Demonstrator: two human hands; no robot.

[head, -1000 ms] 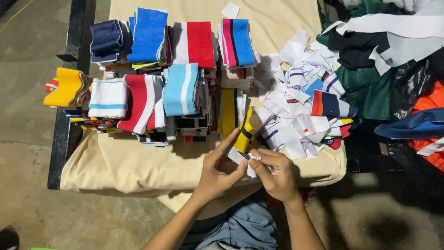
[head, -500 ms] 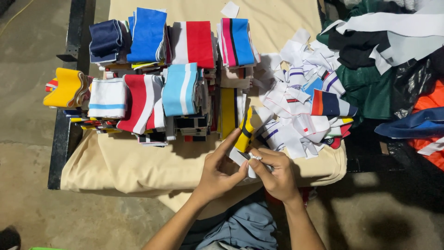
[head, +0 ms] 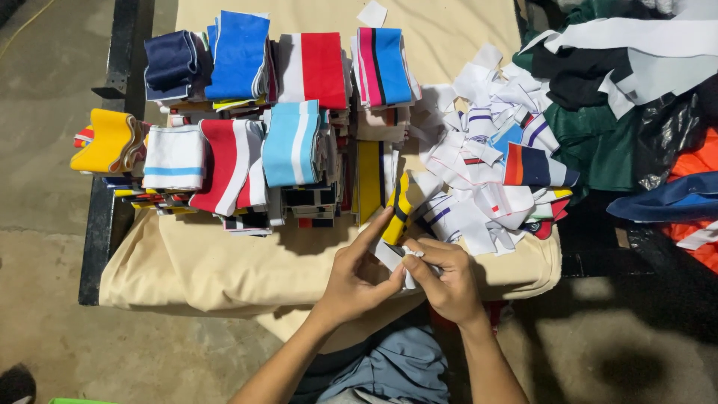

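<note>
Small white fabric strip (head: 394, 256) sits pinched between both hands at the near edge of the table, just in front of the body. Left hand (head: 357, 278) grips its left end, thumb and fingers closed on it, index finger stretched up toward a yellow-and-black folded band (head: 397, 206) that touches the fingertip. Right hand (head: 445, 278) clamps the strip's right end, fingers curled tight, thumb on top. Both hands touch each other around the strip. Underneath: beige cloth (head: 217, 262) covering the table, draped over the near edge. Just far-right of the hands, loose heap of white scraps (head: 479, 172) with purple, red and navy stripes. Far-left, stacked folded knit bands in rows: light blue with white stripe (head: 292, 144), red-and-white (head: 224, 161), white with a blue line (head: 173, 155), yellow (head: 105, 138) at the left end; back row navy (head: 168, 63), blue (head: 239, 54), red (head: 314, 69), pink-and-blue (head: 383, 66). Far right: dark green fabric (head: 598, 142), orange cloth (head: 692, 194) at the edge. Grey concrete floor (head: 45, 224) left.
</note>
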